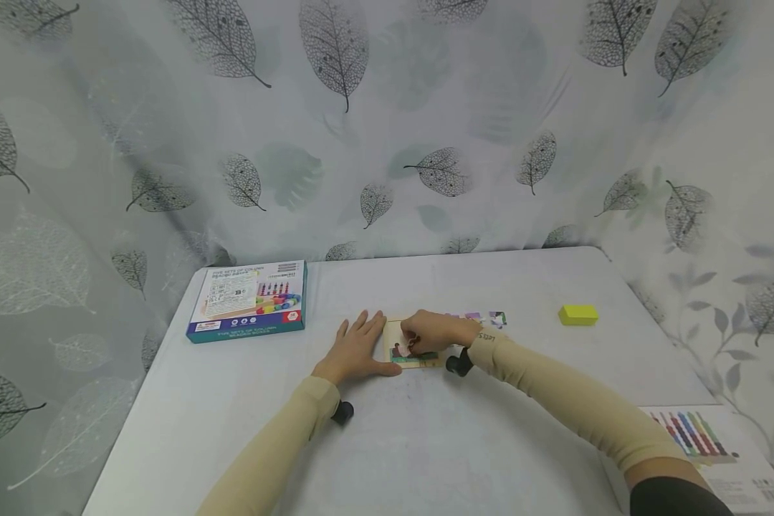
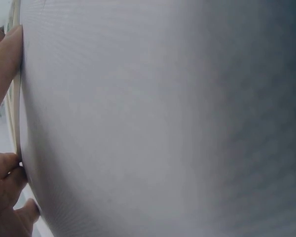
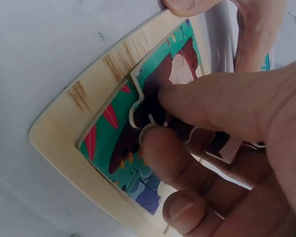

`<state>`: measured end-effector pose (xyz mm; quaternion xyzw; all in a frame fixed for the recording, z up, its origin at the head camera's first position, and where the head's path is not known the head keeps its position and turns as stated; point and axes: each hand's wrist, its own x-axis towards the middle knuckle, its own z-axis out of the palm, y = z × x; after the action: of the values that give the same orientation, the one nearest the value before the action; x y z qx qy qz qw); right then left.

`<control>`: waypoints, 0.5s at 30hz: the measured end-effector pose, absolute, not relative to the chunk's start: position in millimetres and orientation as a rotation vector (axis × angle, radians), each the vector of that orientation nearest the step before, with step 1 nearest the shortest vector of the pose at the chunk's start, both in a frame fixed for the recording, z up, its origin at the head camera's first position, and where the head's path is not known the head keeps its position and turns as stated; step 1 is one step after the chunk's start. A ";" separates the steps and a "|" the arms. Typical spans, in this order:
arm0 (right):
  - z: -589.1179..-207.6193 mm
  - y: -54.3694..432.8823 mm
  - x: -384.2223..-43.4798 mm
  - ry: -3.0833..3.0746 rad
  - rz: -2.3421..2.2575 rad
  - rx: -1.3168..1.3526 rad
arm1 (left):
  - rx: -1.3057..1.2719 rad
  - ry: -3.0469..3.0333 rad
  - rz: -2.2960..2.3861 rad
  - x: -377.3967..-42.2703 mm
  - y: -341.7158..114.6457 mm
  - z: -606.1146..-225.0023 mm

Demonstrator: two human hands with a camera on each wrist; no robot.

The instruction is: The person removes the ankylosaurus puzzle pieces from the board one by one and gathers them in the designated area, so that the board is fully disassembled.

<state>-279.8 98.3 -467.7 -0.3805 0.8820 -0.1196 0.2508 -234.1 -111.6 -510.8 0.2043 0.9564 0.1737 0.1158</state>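
Observation:
A small wooden jigsaw board [image 3: 59,131] with a pale raised frame lies on the white table. Joined green and brown puzzle pieces [image 3: 108,121] fill part of it. My right hand [image 1: 435,331] is over the board, its thumb and fingers pinching a dark-and-pink puzzle piece [image 3: 227,148], partly hidden by the fingers. With fingers spread, my left hand [image 1: 357,347] rests along the board's left side, thumb at the near corner. The left wrist view mostly shows the tabletop [image 2: 118,108], with fingers at its left edge. Loose purple and green puzzle pieces [image 1: 497,319] lie beyond the right wrist.
A blue-edged toy box [image 1: 248,301] lies at the back left of the table. On the right is a yellow block [image 1: 578,314]. Another printed box [image 1: 716,448] sits at the lower right, partly behind the right arm. A leaf-patterned curtain [image 1: 374,165] hangs behind.

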 end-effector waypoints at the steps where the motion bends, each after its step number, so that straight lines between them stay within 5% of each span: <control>1: -467.2 98.3 -279.6 2.400 -0.326 -1.033 | 0.599 2.803 0.509 -234.1 -111.6 -510.8; 15: -452.9 112.0 -280.8 2.437 -0.350 -0.976 | 0.573 2.795 0.487 -234.4 -110.4 -511.7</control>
<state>-280.8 112.0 -452.9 -0.3574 0.8923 -0.1280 0.2441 -234.4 -110.4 -511.7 0.1963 0.9583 0.1670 0.1233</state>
